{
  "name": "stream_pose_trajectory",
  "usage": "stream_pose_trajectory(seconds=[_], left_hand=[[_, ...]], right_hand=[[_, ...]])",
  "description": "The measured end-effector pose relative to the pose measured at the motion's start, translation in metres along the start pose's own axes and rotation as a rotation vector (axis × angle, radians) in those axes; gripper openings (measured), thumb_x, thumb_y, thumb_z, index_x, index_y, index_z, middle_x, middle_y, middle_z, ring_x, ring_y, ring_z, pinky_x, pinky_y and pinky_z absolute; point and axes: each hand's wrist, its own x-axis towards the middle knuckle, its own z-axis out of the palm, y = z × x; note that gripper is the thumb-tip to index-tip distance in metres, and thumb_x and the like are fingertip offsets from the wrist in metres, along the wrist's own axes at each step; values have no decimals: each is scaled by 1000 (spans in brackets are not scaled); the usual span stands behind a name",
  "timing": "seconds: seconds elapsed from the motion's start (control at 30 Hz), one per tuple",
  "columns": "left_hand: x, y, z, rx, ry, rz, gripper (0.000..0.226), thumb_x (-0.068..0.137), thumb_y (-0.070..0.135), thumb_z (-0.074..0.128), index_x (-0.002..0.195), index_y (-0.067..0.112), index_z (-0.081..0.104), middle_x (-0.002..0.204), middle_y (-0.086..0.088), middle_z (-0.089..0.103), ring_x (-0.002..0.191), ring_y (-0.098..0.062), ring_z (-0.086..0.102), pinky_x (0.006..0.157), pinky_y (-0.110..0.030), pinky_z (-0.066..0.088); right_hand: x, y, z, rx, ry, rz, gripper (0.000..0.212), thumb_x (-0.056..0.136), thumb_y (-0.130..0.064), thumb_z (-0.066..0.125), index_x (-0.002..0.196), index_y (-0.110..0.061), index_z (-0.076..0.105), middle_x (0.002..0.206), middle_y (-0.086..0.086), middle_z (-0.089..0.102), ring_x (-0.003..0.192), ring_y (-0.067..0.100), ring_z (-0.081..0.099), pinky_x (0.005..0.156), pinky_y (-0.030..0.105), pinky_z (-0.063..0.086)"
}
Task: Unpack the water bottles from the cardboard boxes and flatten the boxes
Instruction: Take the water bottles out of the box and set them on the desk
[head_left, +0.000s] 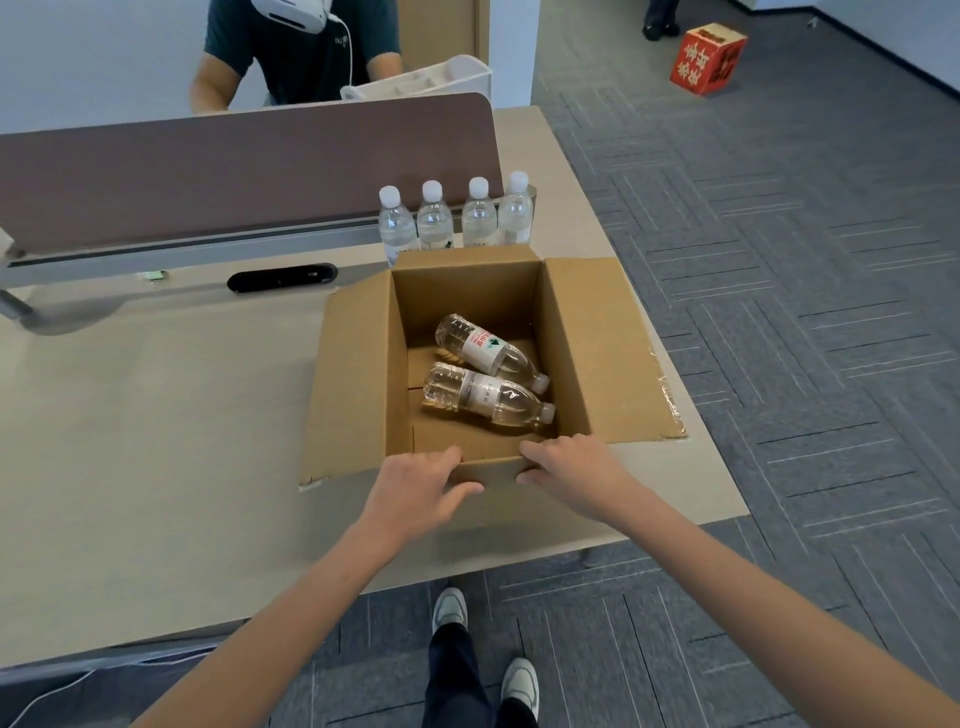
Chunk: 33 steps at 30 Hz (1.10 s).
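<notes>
Our left hand (415, 488) and right hand (566, 467) both gripping the near rim of the open cardboard box (353, 384), two water bottles (485, 397) lying inside just beyond our fingers — white labels, red writing unreadable — four standing bottles (435, 221) past the far side.

A pale beige desk (156, 441) fills the view from 7 to 10 o'clock. A mauve partition panel (234, 166) stands along its far edge at 11 o'clock. Grey carpet (805, 260) with striped blocks covers the floor from 1 to 5 o'clock. A red box (707, 58) sits on it at 1 o'clock. The light is soft and even.
</notes>
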Motion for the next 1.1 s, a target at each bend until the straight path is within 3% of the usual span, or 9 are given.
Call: stream_pose_trajectory(seconds=[0.07, 0.13, 0.2, 0.3, 0.37, 0.57, 0.73, 0.93, 1.1], left_hand=[[-1, 0, 7, 29, 122, 20, 47, 91, 64, 38, 79, 22, 54, 58, 11, 56, 44, -4, 47, 42, -19, 43], [-1, 2, 13, 53, 190, 27, 43, 92, 57, 43, 75, 20, 56, 58, 12, 56, 42, -3, 46, 42, -15, 37], [-1, 4, 16, 59, 221, 19, 41, 93, 53, 48, 73, 19, 58, 58, 11, 57, 42, -3, 45, 44, -14, 32], [0, 6, 21, 69, 231, -25, 39, 92, 51, 54, 71, 19, 57, 57, 10, 56, 42, -4, 44, 43, -17, 34], [2, 7, 22, 66, 230, -38, 36, 89, 48, 62, 70, 18, 58, 56, 9, 57, 42, -5, 46, 44, -17, 34], [3, 5, 17, 48, 243, 13, 40, 93, 51, 51, 71, 18, 59, 57, 10, 58, 42, -4, 48, 45, -15, 33], [-3, -5, 10, 40, 219, 139, 27, 89, 42, 58, 78, 17, 59, 61, 10, 57, 45, -3, 48, 44, -14, 36], [-6, -18, 7, 33, 173, 250, 24, 100, 28, 44, 84, 15, 56, 67, 8, 55, 49, -3, 45, 45, -14, 34], [-3, -12, 4, 36, 163, 233, 12, 86, 18, 68, 80, 14, 58, 62, 7, 54, 46, -3, 43, 45, -13, 28]], right_hand=[[-1, 1, 15, -58, 176, -40, 28, 98, -44, 48, 102, -16, 55, 82, 0, 65, 70, 23, 65, 54, 30, 36], [-4, 1, 32, -68, 389, -69, 22, 90, -36, 63, 86, -14, 60, 64, -2, 60, 51, 18, 59, 47, 27, 35], [-3, 1, 43, -72, 519, -61, 22, 92, -32, 58, 79, -14, 60, 59, -4, 55, 47, 15, 52, 45, 26, 36], [-1, -1, 49, -86, 580, -34, 33, 97, -33, 41, 76, -15, 59, 59, -5, 55, 46, 13, 51, 45, 25, 37], [1, -1, 48, -82, 572, -23, 33, 98, -32, 40, 75, -16, 57, 59, -6, 55, 46, 13, 51, 44, 25, 36], [-1, 3, 39, -43, 528, -79, 34, 97, -35, 40, 74, -16, 56, 57, -6, 56, 43, 12, 51, 42, 23, 34], [-5, 12, 31, -61, 441, -185, 26, 84, -30, 72, 81, -16, 50, 61, -5, 56, 45, 11, 52, 42, 21, 26], [-12, 19, 24, -105, 281, -159, 33, 70, -4, 80, 83, -17, 53, 65, -7, 57, 49, 9, 53, 47, 19, 26], [-14, 16, 21, -77, 237, -114, 31, 71, 2, 76, 83, -16, 54, 64, -5, 60, 48, 10, 54, 46, 20, 25]])
